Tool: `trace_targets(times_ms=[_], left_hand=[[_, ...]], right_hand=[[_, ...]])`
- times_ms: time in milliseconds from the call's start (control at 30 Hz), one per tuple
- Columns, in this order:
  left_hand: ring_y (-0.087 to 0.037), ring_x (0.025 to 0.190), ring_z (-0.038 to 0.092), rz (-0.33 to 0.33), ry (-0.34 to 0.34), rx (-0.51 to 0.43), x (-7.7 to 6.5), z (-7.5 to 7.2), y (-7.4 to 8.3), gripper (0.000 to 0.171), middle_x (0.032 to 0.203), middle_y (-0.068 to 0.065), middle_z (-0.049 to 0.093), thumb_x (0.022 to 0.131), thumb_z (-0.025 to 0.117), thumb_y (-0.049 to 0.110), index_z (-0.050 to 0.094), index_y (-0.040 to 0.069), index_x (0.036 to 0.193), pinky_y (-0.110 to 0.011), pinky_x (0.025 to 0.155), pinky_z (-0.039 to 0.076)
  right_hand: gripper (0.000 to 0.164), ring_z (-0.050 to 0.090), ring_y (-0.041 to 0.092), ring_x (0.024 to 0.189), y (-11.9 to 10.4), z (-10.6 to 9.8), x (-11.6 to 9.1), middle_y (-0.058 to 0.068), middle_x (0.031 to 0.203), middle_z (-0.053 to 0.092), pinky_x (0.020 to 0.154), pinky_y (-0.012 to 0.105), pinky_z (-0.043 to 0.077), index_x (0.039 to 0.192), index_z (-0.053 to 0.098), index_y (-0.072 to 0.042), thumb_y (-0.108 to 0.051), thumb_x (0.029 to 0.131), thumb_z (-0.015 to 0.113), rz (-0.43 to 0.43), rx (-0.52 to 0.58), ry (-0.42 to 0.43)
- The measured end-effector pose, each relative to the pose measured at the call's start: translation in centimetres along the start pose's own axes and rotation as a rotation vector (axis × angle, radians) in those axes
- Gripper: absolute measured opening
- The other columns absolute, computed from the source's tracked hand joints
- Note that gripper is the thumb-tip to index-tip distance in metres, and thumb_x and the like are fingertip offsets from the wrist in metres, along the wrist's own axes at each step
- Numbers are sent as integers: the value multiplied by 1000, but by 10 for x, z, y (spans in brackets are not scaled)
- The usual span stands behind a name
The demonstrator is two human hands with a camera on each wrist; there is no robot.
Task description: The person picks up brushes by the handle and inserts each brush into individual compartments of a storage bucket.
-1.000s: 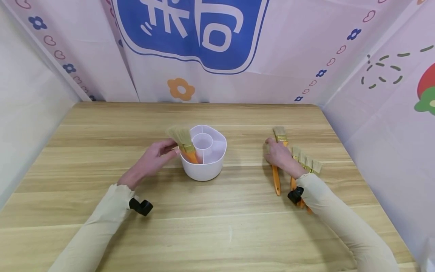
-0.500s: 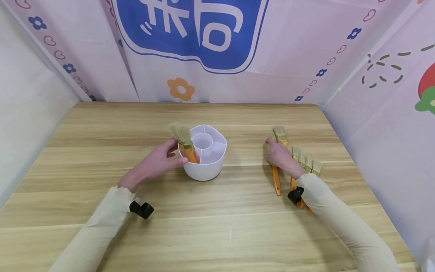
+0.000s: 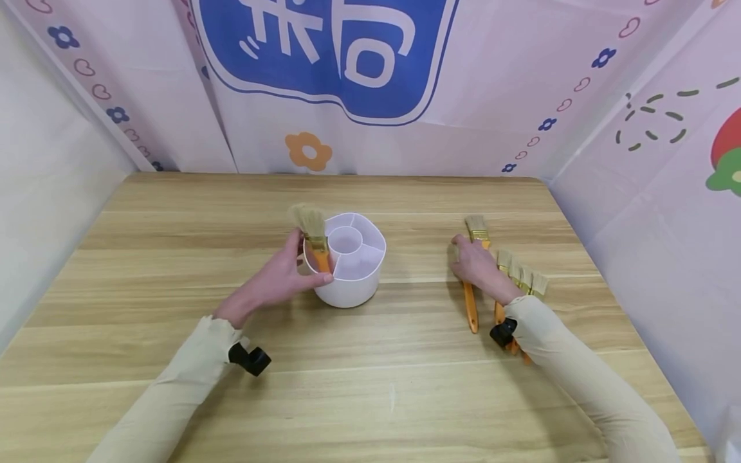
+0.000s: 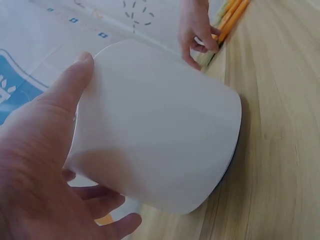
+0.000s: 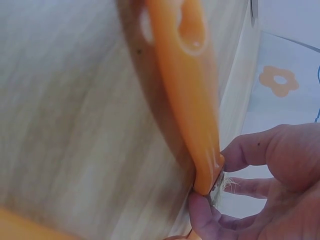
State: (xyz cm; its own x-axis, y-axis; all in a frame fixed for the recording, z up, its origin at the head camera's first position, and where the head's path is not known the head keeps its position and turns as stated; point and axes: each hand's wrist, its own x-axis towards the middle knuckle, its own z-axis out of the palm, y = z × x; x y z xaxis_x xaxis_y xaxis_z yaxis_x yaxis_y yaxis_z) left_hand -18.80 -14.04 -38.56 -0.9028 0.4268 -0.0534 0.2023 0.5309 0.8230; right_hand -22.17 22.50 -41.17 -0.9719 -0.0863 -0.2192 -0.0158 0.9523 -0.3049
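Note:
A white, round desk organizer [image 3: 347,292] with a central cup and side compartments stands in mid-table. One paintbrush [image 3: 312,225] leans in its left compartment, bristles up, orange handle down. My left hand [image 3: 283,273] grips the organizer from the left, thumb at the front rim and fingers round the far side. In the left wrist view the organizer's wall [image 4: 155,125] hides its inside. To the right, my right hand [image 3: 475,263] pinches another paintbrush [image 3: 471,308] near where its orange handle [image 5: 187,95] meets the ferrule; the handle points toward me.
A further paintbrush [image 3: 477,226] lies just beyond the right hand. Several more paintbrushes [image 3: 523,278] lie in a row under the right forearm, partly hidden. Printed cloth [image 3: 486,96] walls off the wooden table [image 3: 370,399] at the back and sides.
The organizer has turned clockwise as seen from above, carrying its leaning paintbrush round. My left thumb has moved right along the front rim. The right hand has stayed put.

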Motion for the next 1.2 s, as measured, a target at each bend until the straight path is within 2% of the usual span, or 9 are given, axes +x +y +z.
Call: trace_targets(times_ms=[233,533,667,733,800,833,933,1033,1200], left_hand=[[-38,139,29,5,-30,-42,0,-5,-2,94,152,-14,26,82,70,38,8,16,149,-54,110,33],[-37,138,30,50,-13,-54,1,0,-4,100,150,-14,27,78,75,35,5,20,147,-57,109,32],[-40,137,31,41,-2,-48,1,0,-3,101,150,-15,27,77,75,35,4,20,148,-58,108,33],[-40,137,31,35,0,-46,1,-1,-2,101,150,-15,27,77,75,35,4,20,148,-58,108,33],[-39,137,31,29,-1,-47,1,-1,-2,102,150,-15,27,77,76,36,5,20,148,-57,109,33],[-39,137,31,24,-2,-48,1,-1,-1,102,150,-14,27,77,76,36,5,20,148,-57,109,33],[-38,138,31,17,-5,-61,1,-1,-1,101,151,-14,27,76,76,36,6,21,147,-57,109,32],[-39,138,30,12,-9,-69,1,-1,0,100,151,-14,26,77,76,34,6,21,147,-58,109,31],[-39,138,30,9,-12,-75,0,0,-1,99,151,-15,26,77,76,33,6,21,147,-58,110,30]], right_hand=[[51,49,36,92,-1,-1,1,30,121,55,61,35,44,133,41,1,-11,86,54,-5,-3,15],[50,51,40,102,-2,-2,2,28,116,59,67,40,47,133,42,2,-11,86,55,-3,-18,11],[51,51,38,97,-2,-4,2,20,83,64,60,33,43,133,41,3,-10,86,55,0,-23,8],[51,52,34,90,-3,-5,3,12,65,56,56,30,40,133,41,2,-9,86,55,0,-20,9],[52,52,32,82,-4,-6,4,8,59,51,54,29,39,133,41,2,-9,85,56,-2,-9,14],[52,52,31,80,-5,-6,4,9,60,53,55,29,40,133,42,2,-9,84,56,-8,-12,21],[53,55,34,83,-8,-6,4,19,82,64,63,37,47,132,43,2,-8,82,57,-38,3,44],[53,54,39,100,-12,-7,3,26,111,62,79,46,48,132,43,3,-7,81,56,-80,22,67],[54,48,45,117,-21,-11,2,28,123,56,89,52,45,133,41,3,-6,81,54,-105,61,75]])
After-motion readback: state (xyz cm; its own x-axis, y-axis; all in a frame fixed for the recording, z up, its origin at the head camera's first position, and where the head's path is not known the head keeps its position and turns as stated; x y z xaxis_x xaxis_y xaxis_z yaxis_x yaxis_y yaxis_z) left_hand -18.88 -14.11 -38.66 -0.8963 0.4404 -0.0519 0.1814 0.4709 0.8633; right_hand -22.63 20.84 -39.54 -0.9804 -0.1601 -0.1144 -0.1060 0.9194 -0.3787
